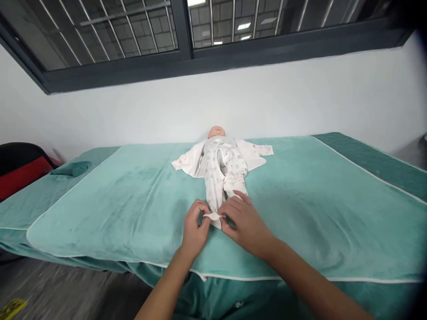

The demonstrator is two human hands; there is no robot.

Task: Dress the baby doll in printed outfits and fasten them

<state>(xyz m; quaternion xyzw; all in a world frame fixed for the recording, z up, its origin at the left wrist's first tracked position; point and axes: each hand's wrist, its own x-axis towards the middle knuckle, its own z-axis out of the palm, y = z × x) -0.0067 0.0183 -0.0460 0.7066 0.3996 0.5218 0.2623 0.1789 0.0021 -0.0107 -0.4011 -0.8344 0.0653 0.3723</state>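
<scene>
A baby doll [216,130] lies on its back with its head toward the wall. Under it an open white baby top [190,161] is spread, sleeves out to both sides. White printed baby pants [213,173] lie over the doll's body and legs. At the near end of one pant leg, my left hand [196,224] pinches the left edge of the cuff [214,216]. Opposite it, my right hand [242,220] pinches the cuff's right edge, so the cuff is stretched between both hands. The doll's feet are hidden.
A light green plush cover [110,209] with white piping spreads over the bed. Beyond it rise a white wall [133,115] and a dark-framed barred window [191,26]. A red and black object [25,171] stands at the left, and a yellow floor marking [12,307] shows below.
</scene>
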